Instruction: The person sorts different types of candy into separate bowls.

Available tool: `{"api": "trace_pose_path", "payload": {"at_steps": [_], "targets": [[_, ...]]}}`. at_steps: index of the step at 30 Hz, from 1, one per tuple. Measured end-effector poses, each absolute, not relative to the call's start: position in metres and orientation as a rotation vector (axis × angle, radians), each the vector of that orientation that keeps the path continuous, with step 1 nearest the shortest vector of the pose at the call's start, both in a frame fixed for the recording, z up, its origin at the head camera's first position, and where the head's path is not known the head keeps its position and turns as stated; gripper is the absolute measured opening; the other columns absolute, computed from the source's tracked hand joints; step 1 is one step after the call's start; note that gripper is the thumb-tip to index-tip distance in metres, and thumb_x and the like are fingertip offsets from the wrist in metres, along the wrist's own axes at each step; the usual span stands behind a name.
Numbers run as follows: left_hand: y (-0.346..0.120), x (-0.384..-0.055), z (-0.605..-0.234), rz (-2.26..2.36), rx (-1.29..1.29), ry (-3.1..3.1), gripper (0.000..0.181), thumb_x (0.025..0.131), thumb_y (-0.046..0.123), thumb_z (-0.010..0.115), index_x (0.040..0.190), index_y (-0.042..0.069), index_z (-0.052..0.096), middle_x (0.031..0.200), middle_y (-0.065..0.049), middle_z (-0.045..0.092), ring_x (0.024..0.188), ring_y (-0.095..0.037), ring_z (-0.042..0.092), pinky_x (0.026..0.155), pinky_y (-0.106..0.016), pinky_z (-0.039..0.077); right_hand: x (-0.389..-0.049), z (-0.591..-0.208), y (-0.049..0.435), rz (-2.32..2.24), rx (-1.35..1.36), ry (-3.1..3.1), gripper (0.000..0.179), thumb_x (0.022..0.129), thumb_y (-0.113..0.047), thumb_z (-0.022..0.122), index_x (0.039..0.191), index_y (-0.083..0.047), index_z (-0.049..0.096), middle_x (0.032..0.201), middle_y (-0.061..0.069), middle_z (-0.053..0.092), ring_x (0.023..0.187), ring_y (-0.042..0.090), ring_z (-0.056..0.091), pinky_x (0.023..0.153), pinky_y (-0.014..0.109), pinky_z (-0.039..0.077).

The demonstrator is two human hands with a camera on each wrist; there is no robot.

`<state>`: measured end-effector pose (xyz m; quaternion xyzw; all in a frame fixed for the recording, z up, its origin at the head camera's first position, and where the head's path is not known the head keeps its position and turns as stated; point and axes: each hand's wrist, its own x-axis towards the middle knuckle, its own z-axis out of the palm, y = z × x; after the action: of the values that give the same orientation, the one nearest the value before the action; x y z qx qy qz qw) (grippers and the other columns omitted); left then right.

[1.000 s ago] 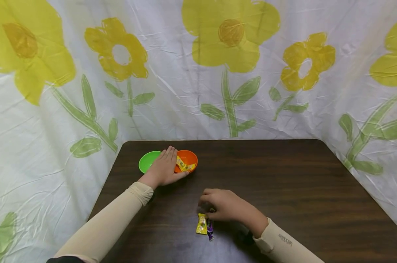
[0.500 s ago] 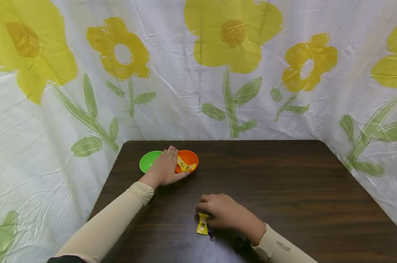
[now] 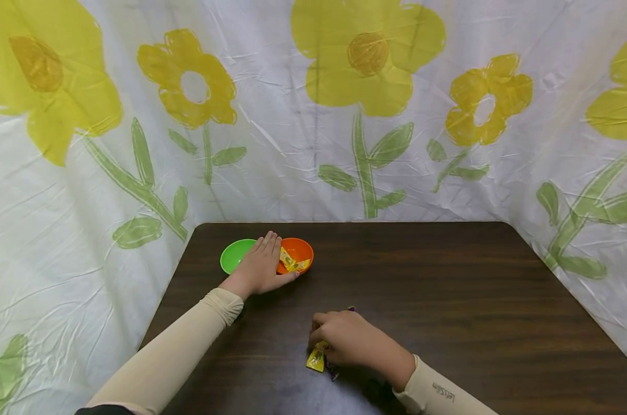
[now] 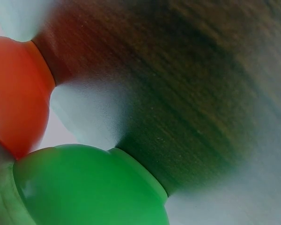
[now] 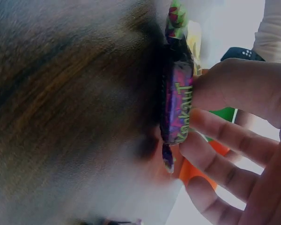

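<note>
My left hand (image 3: 259, 266) lies with straight fingers over the place where a green bowl (image 3: 232, 255) and an orange bowl (image 3: 304, 249) meet. Inside the orange bowl are yellow-wrapped candies (image 3: 294, 263). My right hand (image 3: 346, 339) pinches a yellow-wrapped candy (image 3: 316, 358) low over the table; its fingertips are partly hidden. Right beside those fingers is a purple-wrapped candy (image 5: 177, 103) with twisted ends, in front of the thumb tip in the right wrist view. The left wrist view shows the outsides of the orange bowl (image 4: 18, 89) and green bowl (image 4: 89, 185).
The dark wooden table (image 3: 438, 300) runs back to a white curtain (image 3: 271, 167) with yellow flowers. A small purple wrapper end (image 3: 351, 308) shows just beyond the right hand. Both forearms wear beige sleeves (image 3: 173, 351).
My right hand has moved slightly towards me and onto the yellow-wrapped candy, which has shifted and tilted. A purple wrapper end now shows beyond that hand. My left hand stays on the bowls.
</note>
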<state>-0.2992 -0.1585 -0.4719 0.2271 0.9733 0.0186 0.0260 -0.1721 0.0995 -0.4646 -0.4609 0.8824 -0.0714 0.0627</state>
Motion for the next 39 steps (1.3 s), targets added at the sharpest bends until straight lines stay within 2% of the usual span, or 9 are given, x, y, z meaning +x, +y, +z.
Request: {"api": "trace_pose_path", "payload": {"at_steps": [12,20,30,34,39], "targets": [[-0.157,-0.298,-0.472,0.049,0.689,3.007,0.107,0.102,0.077,0.039,0.165,-0.008,0.023,0.174,-0.026,0.024,0.165,-0.04,0.016,0.135,-0.052,0.016,-0.172,-0.467,0.1,-0.151,-1.429,2.686,0.024,0.087,-0.015,0.084,0.106,-0.03,0.082,0.1,-0.011,0.068,0.079,-0.001,0.059,0.065,0.016,0.049],[-0.157,-0.298,-0.472,0.055,0.703,3.008,0.106,0.102,0.076,0.039,0.165,-0.008,0.024,0.174,-0.026,0.025,0.165,-0.04,0.016,0.135,-0.052,0.016,-0.174,-0.467,0.103,-0.291,-1.392,2.713,0.013,0.093,-0.022,0.083,0.104,-0.029,0.081,0.1,-0.011,0.066,0.078,-0.003,0.056,0.063,0.014,0.047],[-0.157,-0.298,-0.471,0.061,0.693,3.009,0.107,0.101,0.077,0.04,0.165,-0.007,0.025,0.174,-0.025,0.025,0.165,-0.04,0.016,0.135,-0.052,0.016,-0.177,-0.465,0.107,-0.346,-1.409,2.741,0.012,0.093,-0.022,0.083,0.104,-0.025,0.079,0.107,-0.009,0.073,0.088,0.002,0.064,0.071,0.016,0.053],[-0.157,-0.298,-0.471,0.064,0.695,3.008,0.107,0.101,0.077,0.04,0.165,-0.008,0.025,0.174,-0.025,0.025,0.165,-0.04,0.016,0.135,-0.052,0.016,-0.178,-0.466,0.109,-0.357,-1.442,2.768,0.012,0.092,-0.024,0.083,0.104,-0.025,0.079,0.106,-0.01,0.073,0.083,0.0,0.062,0.069,0.016,0.052],[-0.157,-0.298,-0.471,0.057,0.704,3.01,0.106,0.102,0.077,0.039,0.165,-0.008,0.026,0.173,-0.026,0.026,0.165,-0.04,0.016,0.135,-0.052,0.016,-0.18,-0.466,0.113,-0.398,-1.441,2.798,0.013,0.093,-0.029,0.083,0.105,-0.025,0.079,0.102,-0.01,0.071,0.073,-0.004,0.053,0.064,0.014,0.048]]}}
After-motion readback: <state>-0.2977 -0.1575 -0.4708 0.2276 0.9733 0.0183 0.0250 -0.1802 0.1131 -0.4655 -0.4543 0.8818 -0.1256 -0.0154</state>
